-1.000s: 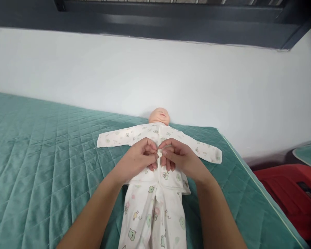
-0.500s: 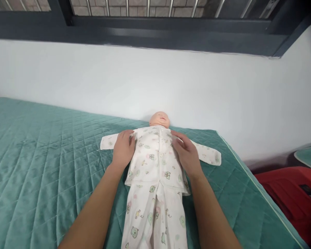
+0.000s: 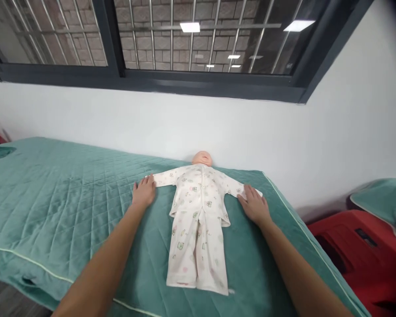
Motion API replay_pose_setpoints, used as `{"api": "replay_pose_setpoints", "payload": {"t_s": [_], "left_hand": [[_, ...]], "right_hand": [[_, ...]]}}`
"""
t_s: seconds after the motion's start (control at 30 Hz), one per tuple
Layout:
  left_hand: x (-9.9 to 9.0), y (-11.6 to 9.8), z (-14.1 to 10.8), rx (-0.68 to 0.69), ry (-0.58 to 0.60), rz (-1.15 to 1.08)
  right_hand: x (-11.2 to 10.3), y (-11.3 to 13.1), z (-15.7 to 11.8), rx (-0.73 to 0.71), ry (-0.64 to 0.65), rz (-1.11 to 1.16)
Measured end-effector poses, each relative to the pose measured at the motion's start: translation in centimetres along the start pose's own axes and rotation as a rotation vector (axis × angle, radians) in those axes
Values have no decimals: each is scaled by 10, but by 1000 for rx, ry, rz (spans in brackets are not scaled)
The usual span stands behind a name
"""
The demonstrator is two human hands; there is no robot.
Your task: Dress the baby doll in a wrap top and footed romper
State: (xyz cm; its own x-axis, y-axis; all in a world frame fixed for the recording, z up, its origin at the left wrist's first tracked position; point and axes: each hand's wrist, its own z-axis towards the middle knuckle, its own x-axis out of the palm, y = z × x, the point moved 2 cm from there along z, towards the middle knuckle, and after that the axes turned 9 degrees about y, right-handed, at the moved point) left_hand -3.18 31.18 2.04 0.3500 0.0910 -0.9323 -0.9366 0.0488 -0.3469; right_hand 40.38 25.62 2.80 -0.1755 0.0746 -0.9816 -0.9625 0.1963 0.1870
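A doll point(image 3: 202, 158) lies face up on the green quilted cover point(image 3: 86, 198), its head close to the wall. It is dressed in a white patterned long-sleeved top point(image 3: 201, 189) and matching trousers point(image 3: 198, 251), with both sleeves spread sideways. My left hand point(image 3: 144, 190) rests at the cuff end of the left-side sleeve, fingers apart. On the cuff end of the other sleeve lies my right hand point(image 3: 254, 203), its fingers spread flat. The doll's own hands cannot be seen.
Behind the cover rises a white wall point(image 3: 251, 132) beneath a dark-framed barred window point(image 3: 204, 86). A red plastic object point(image 3: 359, 251) stands at the right, with green cloth point(image 3: 386, 204) over part of it.
Both hands have moved outward from the top's chest and shoulders to the sleeve ends. The camera view has shifted, showing more window and the trouser hems.
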Motion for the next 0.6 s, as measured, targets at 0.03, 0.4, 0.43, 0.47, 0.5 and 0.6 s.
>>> {"api": "replay_pose_setpoints", "payload": {"t_s": [0.03,0.4,0.43,0.47,0.5,0.6], "left_hand": [[-4,10,-8,-10,2,0],[-13,2,-76,-40,-82,-89],[-11,-10,-85,4,-87,-128],[-9,-22,-95,70,-107,-199],[-7,-35,-106,155,-115,-264],[-5,-66,-130,392,-112,-347]], "right_hand": [[-3,-16,-7,22,33,-26],[-1,-41,-61,189,32,-151],[-2,-39,-62,181,32,-152],[-3,-38,-63,166,28,-149],[-4,-36,-64,147,19,-143],[-7,-26,-68,49,-21,-94]]}}
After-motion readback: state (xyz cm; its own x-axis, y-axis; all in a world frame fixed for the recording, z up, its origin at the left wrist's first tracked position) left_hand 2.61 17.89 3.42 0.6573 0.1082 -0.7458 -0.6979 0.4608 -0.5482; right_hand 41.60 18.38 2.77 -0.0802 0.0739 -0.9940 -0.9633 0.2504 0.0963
